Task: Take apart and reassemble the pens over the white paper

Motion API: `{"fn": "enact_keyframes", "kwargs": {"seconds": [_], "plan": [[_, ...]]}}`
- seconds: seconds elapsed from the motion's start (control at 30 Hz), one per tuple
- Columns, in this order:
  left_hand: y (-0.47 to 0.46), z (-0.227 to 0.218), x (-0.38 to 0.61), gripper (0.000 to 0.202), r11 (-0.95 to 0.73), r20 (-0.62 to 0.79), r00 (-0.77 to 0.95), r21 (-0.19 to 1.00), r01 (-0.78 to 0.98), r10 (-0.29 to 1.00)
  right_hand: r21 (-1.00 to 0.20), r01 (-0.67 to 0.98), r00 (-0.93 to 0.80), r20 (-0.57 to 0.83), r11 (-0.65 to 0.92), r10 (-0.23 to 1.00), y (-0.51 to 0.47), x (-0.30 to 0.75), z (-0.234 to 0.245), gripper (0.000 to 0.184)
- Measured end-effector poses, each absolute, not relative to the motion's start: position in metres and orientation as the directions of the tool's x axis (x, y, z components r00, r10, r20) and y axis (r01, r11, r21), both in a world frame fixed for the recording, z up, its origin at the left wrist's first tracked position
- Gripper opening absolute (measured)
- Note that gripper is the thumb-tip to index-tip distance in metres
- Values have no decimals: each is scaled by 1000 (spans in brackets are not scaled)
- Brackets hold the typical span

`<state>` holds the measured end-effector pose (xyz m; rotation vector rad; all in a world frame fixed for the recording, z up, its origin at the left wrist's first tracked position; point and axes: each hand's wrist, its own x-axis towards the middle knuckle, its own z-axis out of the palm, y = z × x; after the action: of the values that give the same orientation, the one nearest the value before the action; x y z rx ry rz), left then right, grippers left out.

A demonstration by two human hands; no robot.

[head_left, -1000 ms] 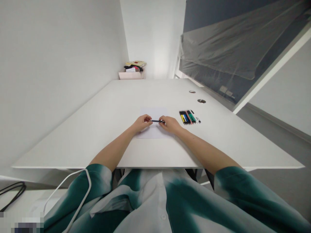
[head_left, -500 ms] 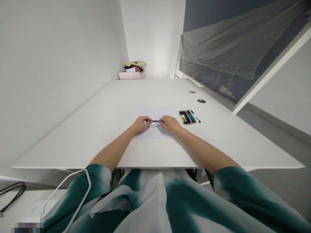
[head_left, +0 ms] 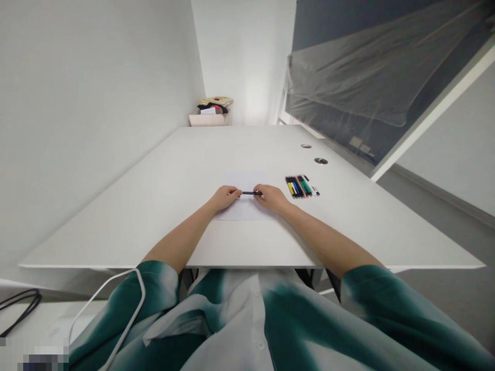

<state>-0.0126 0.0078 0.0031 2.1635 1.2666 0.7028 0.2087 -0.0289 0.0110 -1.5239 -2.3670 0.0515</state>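
My left hand (head_left: 224, 198) pinches one end of a dark pen (head_left: 248, 192), level over white paper (head_left: 245, 210) behind the middle of the bench's (head_left: 154, 201) front edge; my right hand (head_left: 271, 198) grips the other end. Coloured pens (head_left: 298, 186) lie rowed toward the right edge.

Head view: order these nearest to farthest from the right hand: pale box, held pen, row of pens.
1. Held pen: in the right hand.
2. Row of pens: right of that hand.
3. Pale box: far ahead, leftward.
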Motion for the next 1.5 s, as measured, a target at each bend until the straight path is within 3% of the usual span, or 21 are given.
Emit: {"fn": "enact_keyframes", "kwargs": {"seconds": [0.5, 1.13, 1.5], "plan": [[6, 1, -10, 21, -448, 244, 409, 712, 540, 879, -181, 845, -448, 276, 503, 850, -31, 209, 9, 29], [7, 3, -11, 41, -411, 96, 498, 708, 574, 862, -216, 875, -378, 256, 433, 890, -29, 209, 8, 26], [8, 3, -12, 36, -438, 146, 482, 690, 576, 864, -197, 838, -427, 345, 509, 836, -26, 213, 4, 18]]}}
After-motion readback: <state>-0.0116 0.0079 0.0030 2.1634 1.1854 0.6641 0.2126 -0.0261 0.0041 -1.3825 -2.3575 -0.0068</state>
